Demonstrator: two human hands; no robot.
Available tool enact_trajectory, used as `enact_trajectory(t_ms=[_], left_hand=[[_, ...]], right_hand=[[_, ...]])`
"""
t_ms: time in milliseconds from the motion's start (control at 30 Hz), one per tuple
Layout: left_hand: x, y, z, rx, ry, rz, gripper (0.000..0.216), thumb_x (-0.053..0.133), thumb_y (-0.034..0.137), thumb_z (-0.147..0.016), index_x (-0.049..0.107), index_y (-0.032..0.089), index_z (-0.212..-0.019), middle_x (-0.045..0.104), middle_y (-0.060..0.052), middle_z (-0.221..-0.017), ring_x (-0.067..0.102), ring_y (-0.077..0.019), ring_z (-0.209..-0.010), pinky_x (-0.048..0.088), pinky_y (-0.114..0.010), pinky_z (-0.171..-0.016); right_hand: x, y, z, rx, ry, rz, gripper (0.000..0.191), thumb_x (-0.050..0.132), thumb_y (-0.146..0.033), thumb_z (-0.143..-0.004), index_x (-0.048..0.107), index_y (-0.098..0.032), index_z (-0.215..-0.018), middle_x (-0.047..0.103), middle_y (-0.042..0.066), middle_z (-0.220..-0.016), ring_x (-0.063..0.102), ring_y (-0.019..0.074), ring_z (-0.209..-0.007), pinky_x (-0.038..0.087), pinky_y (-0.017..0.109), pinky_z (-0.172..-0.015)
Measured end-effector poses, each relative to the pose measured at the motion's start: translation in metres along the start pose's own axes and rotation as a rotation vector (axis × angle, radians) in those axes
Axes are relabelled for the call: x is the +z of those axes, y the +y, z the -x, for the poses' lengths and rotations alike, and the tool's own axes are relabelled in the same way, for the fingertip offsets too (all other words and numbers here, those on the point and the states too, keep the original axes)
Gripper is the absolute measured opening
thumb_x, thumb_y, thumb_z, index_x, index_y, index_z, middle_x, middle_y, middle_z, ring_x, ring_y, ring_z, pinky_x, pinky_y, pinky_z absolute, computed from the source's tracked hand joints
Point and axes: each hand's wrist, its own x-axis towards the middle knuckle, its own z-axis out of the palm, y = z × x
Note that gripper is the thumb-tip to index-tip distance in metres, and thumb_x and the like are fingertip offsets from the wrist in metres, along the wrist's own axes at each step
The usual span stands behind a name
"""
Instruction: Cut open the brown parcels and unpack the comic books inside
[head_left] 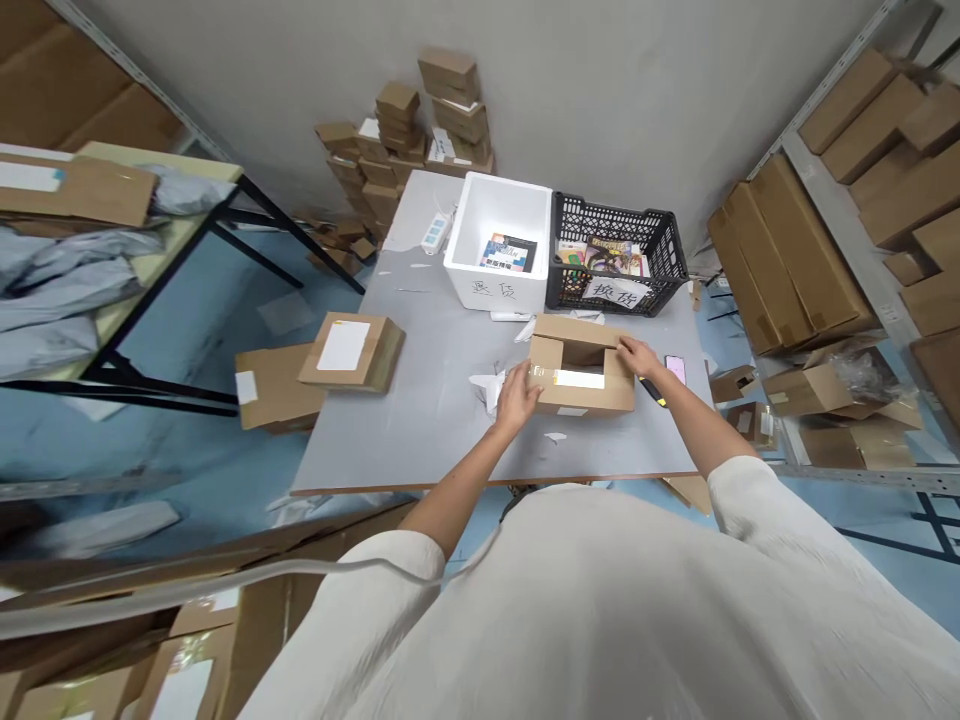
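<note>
A brown cardboard box (592, 397) lies on the grey table in front of me, its top flaps partly raised and a dark gap showing between them. My left hand (517, 400) grips the box's left side, fingers against the cardboard. At the right far corner, my right hand (637, 357) is closed on the edge by a flap. A black and yellow utility knife (653, 392) rests on the table, partly under my right wrist. Torn white paper (487, 390) lies beside my left hand. What is inside the box cannot be made out.
Behind the box stand a white foam bin (496, 292) and a black plastic crate (559, 285), both holding books. A closed carton (375, 365) sits at the table's left; a phone (676, 370) lies right. Stacked boxes (457, 120) line the wall; shelves flank the right.
</note>
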Motion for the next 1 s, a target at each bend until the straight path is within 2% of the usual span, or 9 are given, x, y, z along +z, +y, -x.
enact_trajectory(t_ms=[133,233,367,500,633,700,800,900,1000], left_hand=[[-0.006,0.009,-0.002,-0.011,0.011,-0.051,0.075,0.07,0.031,-0.097,0.051,0.023,-0.169,0.062,-0.019,-0.165,0.057,-0.041,-0.156,0.049,-0.06,-0.129],[-0.016,0.02,0.001,0.002,0.081,-0.055,0.07,0.069,0.034,-0.099,0.054,0.023,-0.166,0.067,-0.019,-0.158,0.059,-0.04,-0.153,0.049,-0.06,-0.127],[-0.036,0.031,0.013,0.016,0.173,-0.003,0.043,0.056,0.042,-0.11,0.069,0.023,-0.146,0.079,-0.013,-0.126,0.07,-0.0331,-0.133,0.053,-0.052,-0.12],[-0.052,0.033,0.027,0.037,0.075,0.018,0.033,0.051,0.044,-0.111,0.077,0.025,-0.114,0.081,-0.007,-0.108,0.075,-0.0273,-0.11,0.057,-0.045,-0.109],[-0.061,0.023,0.041,0.139,-0.103,-0.064,0.023,0.066,0.045,-0.104,0.078,0.026,-0.11,0.078,-0.003,-0.093,0.076,-0.0252,-0.1,0.056,-0.046,-0.114],[-0.063,0.016,0.047,0.227,-0.227,-0.152,0.023,0.074,0.045,-0.1,0.079,0.026,-0.113,0.08,-0.004,-0.1,0.077,-0.0269,-0.105,0.052,-0.05,-0.121],[-0.059,0.012,0.051,0.381,-0.36,-0.32,0.045,0.084,0.041,-0.095,0.076,0.026,-0.137,0.079,-0.012,-0.136,0.072,-0.0344,-0.133,0.045,-0.057,-0.13],[-0.046,0.018,0.045,0.532,-0.42,-0.478,0.079,0.085,0.029,-0.092,0.058,0.024,-0.166,0.062,-0.02,-0.166,0.053,-0.0391,-0.16,0.038,-0.059,-0.135],[-0.031,0.031,0.033,0.662,-0.514,-0.611,0.101,0.083,0.018,-0.089,0.041,0.024,-0.18,0.043,-0.02,-0.184,0.036,-0.0393,-0.173,0.029,-0.06,-0.14]], right_hand=[[-0.001,-0.001,-0.006,-0.06,-0.062,0.03,0.068,0.039,-0.065,-0.113,0.068,-0.025,-0.16,0.066,0.012,-0.169,0.054,0.0446,-0.156,0.046,0.064,-0.13],[-0.002,-0.003,-0.008,-0.071,-0.085,0.06,0.066,0.038,-0.062,-0.114,0.069,-0.023,-0.157,0.065,0.012,-0.169,0.056,0.0421,-0.154,0.047,0.06,-0.129],[-0.003,-0.006,-0.007,-0.11,-0.097,0.084,0.064,0.038,-0.056,-0.114,0.068,-0.02,-0.157,0.065,0.014,-0.17,0.056,0.0405,-0.152,0.047,0.059,-0.129],[-0.003,-0.012,-0.001,-0.081,-0.101,0.089,0.064,0.038,-0.059,-0.114,0.066,-0.023,-0.158,0.063,0.014,-0.171,0.053,0.0436,-0.155,0.048,0.064,-0.126],[-0.001,-0.021,0.007,-0.028,-0.105,0.091,0.071,0.04,-0.065,-0.112,0.058,-0.022,-0.166,0.047,0.014,-0.184,0.041,0.0464,-0.166,0.043,0.068,-0.13],[0.001,-0.025,0.01,-0.005,-0.102,0.1,0.079,0.045,-0.069,-0.11,0.052,-0.02,-0.172,0.038,0.015,-0.189,0.034,0.0465,-0.171,0.039,0.068,-0.133],[0.006,-0.03,0.013,0.016,-0.097,0.117,0.09,0.049,-0.075,-0.107,0.044,-0.019,-0.177,0.033,0.017,-0.191,0.028,0.0457,-0.175,0.035,0.067,-0.136],[0.011,-0.033,0.014,0.034,-0.108,0.145,0.102,0.054,-0.08,-0.103,0.035,-0.017,-0.181,0.028,0.02,-0.193,0.023,0.0449,-0.177,0.03,0.067,-0.139],[0.016,-0.035,0.013,0.057,-0.131,0.168,0.114,0.057,-0.086,-0.1,0.026,-0.017,-0.185,0.019,0.022,-0.195,0.017,0.0458,-0.179,0.026,0.07,-0.14]])
